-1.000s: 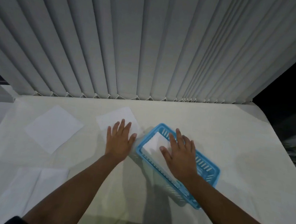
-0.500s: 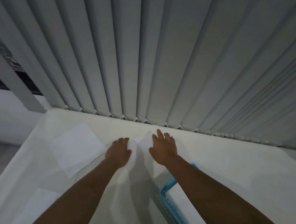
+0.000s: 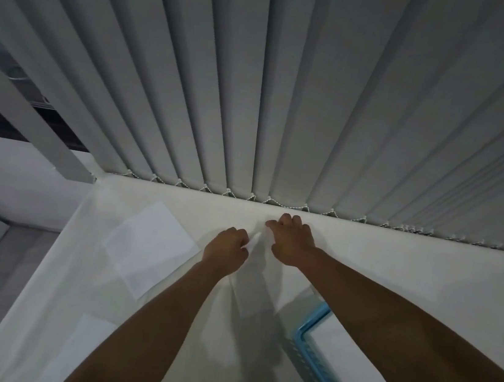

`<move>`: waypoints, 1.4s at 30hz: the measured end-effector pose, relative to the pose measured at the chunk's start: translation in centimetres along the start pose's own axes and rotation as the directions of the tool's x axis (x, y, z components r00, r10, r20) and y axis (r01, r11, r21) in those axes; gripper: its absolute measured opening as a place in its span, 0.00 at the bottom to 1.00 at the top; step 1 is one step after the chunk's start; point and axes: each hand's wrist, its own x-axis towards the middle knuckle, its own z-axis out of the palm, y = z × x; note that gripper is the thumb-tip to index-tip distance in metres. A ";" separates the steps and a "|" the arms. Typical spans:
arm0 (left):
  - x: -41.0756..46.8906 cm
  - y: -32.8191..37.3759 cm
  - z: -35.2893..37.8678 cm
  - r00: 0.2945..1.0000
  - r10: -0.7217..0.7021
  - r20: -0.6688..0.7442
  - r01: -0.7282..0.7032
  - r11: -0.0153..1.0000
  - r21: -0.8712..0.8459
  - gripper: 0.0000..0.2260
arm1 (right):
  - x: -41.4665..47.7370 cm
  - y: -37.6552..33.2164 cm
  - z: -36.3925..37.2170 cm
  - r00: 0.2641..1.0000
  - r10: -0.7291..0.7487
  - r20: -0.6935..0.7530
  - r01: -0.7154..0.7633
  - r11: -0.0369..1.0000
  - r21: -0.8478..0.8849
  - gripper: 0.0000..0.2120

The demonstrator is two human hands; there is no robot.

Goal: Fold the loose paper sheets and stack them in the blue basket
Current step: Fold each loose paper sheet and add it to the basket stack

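Table [image 3: 74, 263]: pale surface, so white paper reads faintly on it; we judge edges by shadow.
Near sheet [image 3: 87, 339]: flat at the table's left edge, close to us, untouched. Not yet folded, as far as we can tell.
Left sheet [image 3: 148, 241]: flat and askew, just left of the left forearm, nothing touching it. It looks to be waiting its turn.
Left hand [image 3: 227, 247]: fingers curled tight, pinching a raised white edge at its right side. We read this as lifting the edge to start a fold.
Held sheet [image 3: 255, 244]: between the two hands, one edge raised off the table, the rest mostly hidden by hands and shadow.
Right hand [image 3: 291, 244]: fingers curled down onto the sheet's far part, thumb reaching left, near the foot of the blinds [image 3: 288, 99]. Probably gripping that end so both hands can bring the paper over; the contact itself is hidden.
Basket [image 3: 316, 322]: blue, lower right under the right forearm, kept within easy reach for stacking.
Folded paper [image 3: 350, 361]: white, lying inside the basket, so we judge the task is partly done.
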 end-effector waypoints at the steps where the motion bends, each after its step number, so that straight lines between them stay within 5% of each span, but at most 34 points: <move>1: -0.4 0.0 0.1 0.998 0.055 -0.019 -0.055 0.998 -0.021 0.07 | -0.1 0.0 -0.2 0.999 -0.028 -0.042 0.029 0.999 0.015 0.21; 5: -2.6 0.0 -0.2 0.990 0.142 -0.024 -0.144 0.983 -0.112 0.07 | -1.8 0.6 -1.0 0.979 -0.103 -0.178 0.116 0.991 0.065 0.10; 14: -6.5 -1.5 1.2 0.960 0.260 0.106 -0.266 0.963 0.045 0.10 | -8.0 3.0 1.9 0.979 -0.173 -0.109 0.168 0.984 -0.049 0.15; 18: -7.5 -0.6 1.1 0.973 0.120 0.198 -0.088 0.983 -0.161 0.16 | -9.7 3.1 2.9 0.989 -0.138 0.050 0.141 0.989 -0.051 0.19; 22: -6.7 1.9 0.7 0.987 -0.087 0.135 0.124 0.946 -0.301 0.18 | -11.0 2.7 2.7 0.992 -0.092 0.086 0.102 0.989 -0.111 0.23; 27: -5.5 2.7 1.2 0.966 -0.210 0.149 0.235 0.956 -0.175 0.19 | -12.4 2.0 2.2 0.990 -0.088 0.107 0.107 0.977 -0.185 0.20; 31: -5.6 3.6 1.3 0.987 -0.125 0.097 0.118 0.990 0.074 0.12 | -13.9 1.6 1.4 0.997 -0.063 -0.048 0.058 0.993 -0.099 0.18; 35: -6.3 5.1 -0.4 0.990 -0.134 -0.040 0.127 0.982 -0.140 0.05 | -16.2 0.5 0.3 0.958 0.031 -0.286 0.000 0.994 0.109 0.15; 37: -7.1 5.7 -1.4 0.982 -0.174 -0.067 0.137 0.917 -0.375 0.03 | -17.7 -0.1 0.3 0.943 0.132 -0.304 -0.032 0.949 0.313 0.15; 39: -8.7 6.5 -2.0 0.971 -0.238 -0.007 0.171 0.717 -0.676 0.05 | -19.2 -0.4 0.6 0.943 0.251 -0.219 -0.092 0.829 0.552 0.17; 42: -11.3 7.8 -1.8 0.978 -0.203 0.059 0.148 0.463 -0.874 0.12 | -20.7 -0.9 0.7 0.925 0.380 0.003 -0.181 0.434 0.883 0.19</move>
